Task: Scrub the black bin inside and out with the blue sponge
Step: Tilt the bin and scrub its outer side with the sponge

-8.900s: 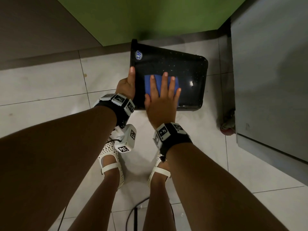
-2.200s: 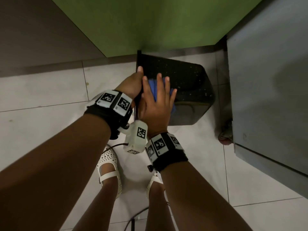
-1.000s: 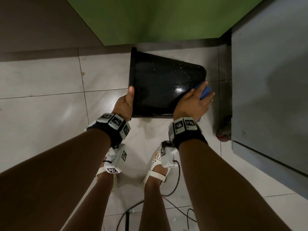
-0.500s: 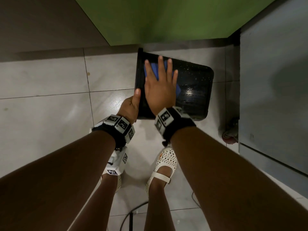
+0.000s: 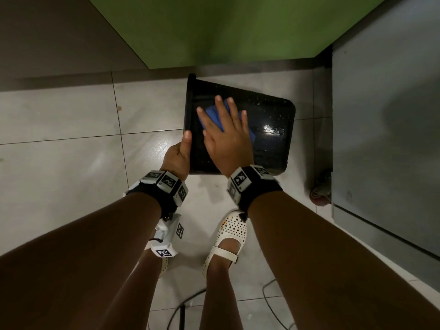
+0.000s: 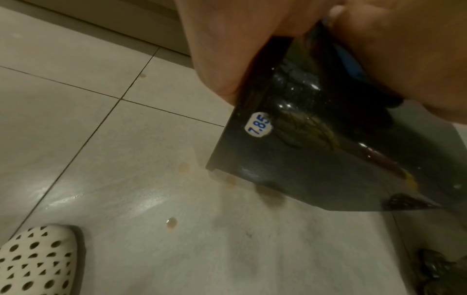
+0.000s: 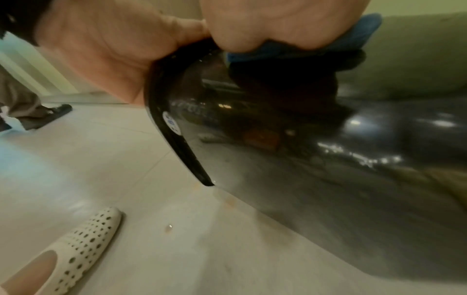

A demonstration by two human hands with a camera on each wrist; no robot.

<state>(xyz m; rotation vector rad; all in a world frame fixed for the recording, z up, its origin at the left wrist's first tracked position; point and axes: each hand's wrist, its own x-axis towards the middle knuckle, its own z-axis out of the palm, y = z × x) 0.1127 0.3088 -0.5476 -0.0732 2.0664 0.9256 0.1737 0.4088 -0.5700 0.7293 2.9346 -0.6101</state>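
Hands: left hand (image 5: 177,154) grips the rim of the black bin (image 5: 269,120), thumb laid along its edge; right hand (image 5: 226,132), fingers spread flat, presses the blue sponge (image 5: 213,114) onto the bin's wet upturned side. Bin: tipped on its side on the tiled floor (image 5: 59,163), below the green wall (image 5: 214,27). White price sticker (image 6: 258,125) near the bin's rim.

right hand (image 5: 228,136) with blue sponge (image 5: 212,115) slid slightly toward the bin's (image 5: 273,110) base since half a second ago

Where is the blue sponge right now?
In the head view, the blue sponge lies under the flat right hand, pressed against the black bin's upturned outer side.
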